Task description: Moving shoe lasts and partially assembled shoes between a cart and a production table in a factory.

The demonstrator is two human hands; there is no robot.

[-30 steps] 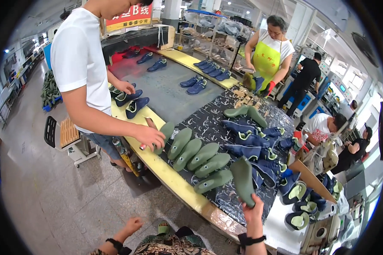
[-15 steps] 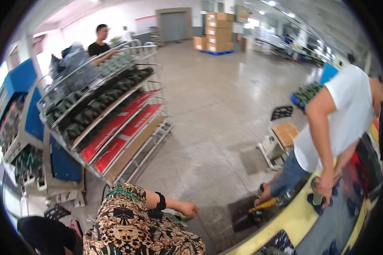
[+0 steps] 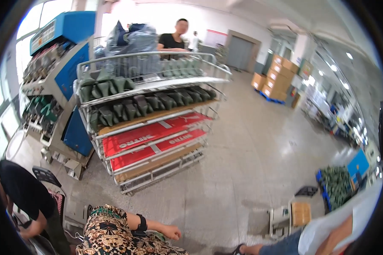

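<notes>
My left hand (image 3: 172, 232) is at the bottom middle, at the end of a forearm with a black wristband (image 3: 142, 222) that reaches across from a patterned sleeve (image 3: 104, 229). Its fingers are curled closed; whatever they might hold is hidden. Nothing else is close to this hand except the patterned cloth (image 3: 157, 247) of my clothes below it. My right hand does not show. Ahead and to the left stands a metal rack cart (image 3: 164, 54), its upper shelves carrying dark green pieces shaped like shoe uppers (image 3: 142, 104).
Left of the rack is a blue-and-white machine (image 3: 77, 59). A person in black (image 3: 27, 191) bends at the lower left; another (image 3: 172, 41) stands behind the rack. A person in white (image 3: 336, 233) and a wooden-seated stool (image 3: 301, 213) are lower right. Stacked cartons (image 3: 278, 76) stand far back.
The view has swung left, so the rack and machine sit further right. The yellow-edged work line has left the picture. My left hand stays low; the green thing beside it no longer shows.
</notes>
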